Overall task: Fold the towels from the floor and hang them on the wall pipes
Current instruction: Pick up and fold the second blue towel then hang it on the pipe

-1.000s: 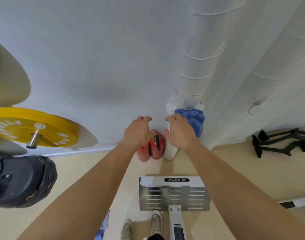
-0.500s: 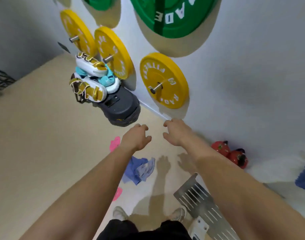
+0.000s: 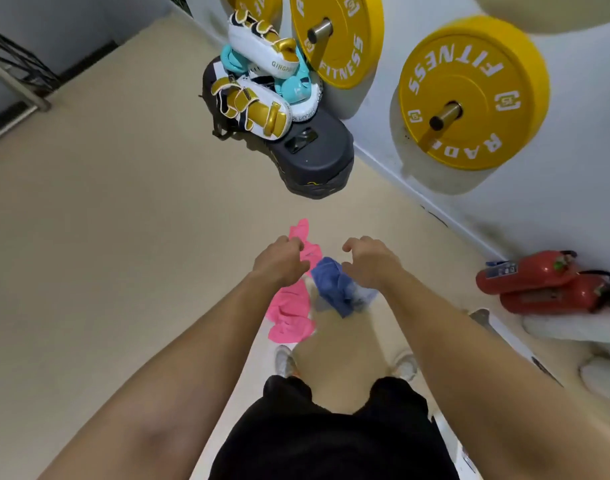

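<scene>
Towels lie on the floor [image 3: 106,237] just ahead of the person's feet: a pink towel [image 3: 289,317] and a blue towel [image 3: 331,282], crumpled and touching; neither is folded or hung, and no wall pipe shows plainly, so both steps remain for these two. Left hand [image 3: 279,261] and right hand [image 3: 373,265] hover above them, fingers loosely curled, holding nothing; picking one up looks like the next step.

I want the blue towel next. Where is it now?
In the head view, the blue towel lies crumpled on the floor ahead of the person's shoes, under the right hand, with the pink towel beside it on the left.
</scene>
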`<act>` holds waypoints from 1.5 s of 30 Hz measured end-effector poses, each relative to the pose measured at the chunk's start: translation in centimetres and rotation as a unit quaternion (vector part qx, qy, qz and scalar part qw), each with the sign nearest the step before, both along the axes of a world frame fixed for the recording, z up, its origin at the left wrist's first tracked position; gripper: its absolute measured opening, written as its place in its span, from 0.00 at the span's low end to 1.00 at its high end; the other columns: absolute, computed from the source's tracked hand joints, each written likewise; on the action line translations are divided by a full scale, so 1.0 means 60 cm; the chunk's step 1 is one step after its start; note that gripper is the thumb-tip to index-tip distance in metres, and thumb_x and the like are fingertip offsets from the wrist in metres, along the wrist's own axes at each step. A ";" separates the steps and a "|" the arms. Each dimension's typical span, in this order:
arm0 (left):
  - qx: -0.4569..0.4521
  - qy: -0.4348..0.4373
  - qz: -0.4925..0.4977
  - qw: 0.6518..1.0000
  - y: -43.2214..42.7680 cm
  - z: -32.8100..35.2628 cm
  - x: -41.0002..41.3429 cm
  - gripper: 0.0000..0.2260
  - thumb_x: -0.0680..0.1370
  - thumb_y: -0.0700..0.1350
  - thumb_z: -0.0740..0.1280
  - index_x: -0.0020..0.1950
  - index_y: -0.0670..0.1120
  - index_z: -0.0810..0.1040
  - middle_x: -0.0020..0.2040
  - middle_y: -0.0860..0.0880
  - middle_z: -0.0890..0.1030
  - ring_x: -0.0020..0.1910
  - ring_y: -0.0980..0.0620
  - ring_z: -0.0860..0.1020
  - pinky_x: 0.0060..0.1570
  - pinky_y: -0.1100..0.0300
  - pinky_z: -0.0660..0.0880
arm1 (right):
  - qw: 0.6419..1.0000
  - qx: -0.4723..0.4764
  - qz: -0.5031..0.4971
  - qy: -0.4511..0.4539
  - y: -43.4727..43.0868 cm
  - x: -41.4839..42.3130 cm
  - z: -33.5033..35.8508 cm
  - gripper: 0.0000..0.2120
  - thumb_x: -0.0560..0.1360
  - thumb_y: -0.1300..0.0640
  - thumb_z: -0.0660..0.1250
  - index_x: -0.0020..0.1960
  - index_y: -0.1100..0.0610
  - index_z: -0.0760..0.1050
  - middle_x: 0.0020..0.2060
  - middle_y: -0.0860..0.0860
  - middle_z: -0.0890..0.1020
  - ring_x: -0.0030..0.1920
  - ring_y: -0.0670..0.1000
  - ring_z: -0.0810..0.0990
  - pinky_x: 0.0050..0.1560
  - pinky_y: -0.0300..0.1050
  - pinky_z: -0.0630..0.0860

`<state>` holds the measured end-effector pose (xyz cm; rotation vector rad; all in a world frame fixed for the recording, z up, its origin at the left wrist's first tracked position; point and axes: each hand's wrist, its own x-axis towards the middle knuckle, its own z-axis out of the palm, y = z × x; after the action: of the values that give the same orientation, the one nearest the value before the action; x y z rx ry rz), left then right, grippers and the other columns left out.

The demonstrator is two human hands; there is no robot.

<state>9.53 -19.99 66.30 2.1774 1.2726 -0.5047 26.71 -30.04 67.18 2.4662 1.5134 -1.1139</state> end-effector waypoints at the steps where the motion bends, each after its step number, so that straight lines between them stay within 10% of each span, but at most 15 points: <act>1: -0.005 0.005 -0.012 1.000 0.011 -0.010 -0.009 0.21 0.79 0.52 0.65 0.71 0.47 0.70 0.68 0.43 0.71 0.64 0.42 0.75 0.59 0.51 0.72 | 1.000 -0.006 -0.010 0.007 0.000 -0.017 -0.011 0.18 0.80 0.53 0.60 0.69 0.53 0.70 0.63 0.55 0.73 0.65 0.59 0.70 0.61 0.54 0.72; 6: -0.022 0.032 -0.077 0.996 0.045 -0.071 -0.016 0.21 0.80 0.52 0.64 0.72 0.48 0.70 0.66 0.43 0.73 0.61 0.42 0.76 0.54 0.50 0.74 | 0.996 -0.044 -0.069 0.041 -0.011 -0.044 -0.088 0.09 0.68 0.51 0.61 0.46 0.52 0.75 0.42 0.52 0.77 0.49 0.58 0.79 0.66 0.61 0.68; 8: -0.025 0.042 -0.090 0.995 0.056 -0.109 -0.007 0.21 0.80 0.53 0.64 0.71 0.48 0.70 0.66 0.44 0.73 0.61 0.42 0.76 0.55 0.49 0.75 | 0.992 -0.057 -0.083 0.072 -0.012 -0.039 -0.134 0.05 0.74 0.54 0.62 0.41 0.53 0.68 0.37 0.51 0.73 0.44 0.58 0.77 0.53 0.52 0.72; 13: -0.030 0.038 -0.099 0.994 0.081 -0.258 0.033 0.18 0.80 0.51 0.63 0.69 0.48 0.72 0.64 0.45 0.74 0.61 0.44 0.76 0.55 0.50 0.75 | 0.976 -0.065 -0.180 0.104 -0.013 -0.012 -0.313 0.12 0.78 0.49 0.61 0.55 0.58 0.73 0.50 0.56 0.78 0.49 0.60 0.77 0.46 0.52 0.76; 20: -0.077 0.031 -0.152 0.985 0.111 -0.692 0.086 0.19 0.80 0.50 0.63 0.70 0.48 0.71 0.65 0.47 0.75 0.60 0.45 0.76 0.49 0.57 0.70 | 0.946 -0.093 -0.290 0.111 0.019 -0.022 -0.735 0.20 0.78 0.53 0.63 0.68 0.56 0.68 0.63 0.57 0.73 0.59 0.60 0.76 0.56 0.53 0.76; 32: 0.056 -0.122 -0.359 0.924 0.190 -1.362 0.269 0.14 0.75 0.42 0.64 0.60 0.47 0.78 0.60 0.47 0.78 0.59 0.43 0.74 0.53 0.49 0.71 | 0.919 0.021 -0.373 -0.129 0.109 0.034 -1.359 0.09 0.76 0.50 0.64 0.48 0.55 0.77 0.45 0.53 0.78 0.43 0.55 0.76 0.42 0.52 0.75; 39: 0.026 -0.155 -0.350 0.924 0.225 -1.392 0.285 0.08 0.78 0.48 0.64 0.53 0.52 0.81 0.51 0.48 0.82 0.51 0.44 0.78 0.50 0.49 0.73 | 0.912 0.035 -0.371 -0.170 0.122 0.050 -1.384 0.05 0.76 0.54 0.67 0.42 0.53 0.78 0.37 0.52 0.79 0.44 0.58 0.76 0.43 0.50 0.67; 45: -0.089 -0.177 -0.243 0.950 0.215 -1.130 0.218 0.06 0.79 0.48 0.64 0.51 0.49 0.80 0.44 0.48 0.83 0.45 0.45 0.80 0.44 0.49 0.76 | 0.888 -0.006 -0.459 -0.033 0.085 0.032 -1.105 0.02 0.76 0.56 0.59 0.45 0.54 0.68 0.37 0.51 0.75 0.37 0.56 0.73 0.34 0.47 0.66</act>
<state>22.62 -7.09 -1.51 2.2896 0.4789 -0.3728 28.65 -24.91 0.87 3.2221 0.2245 -1.0415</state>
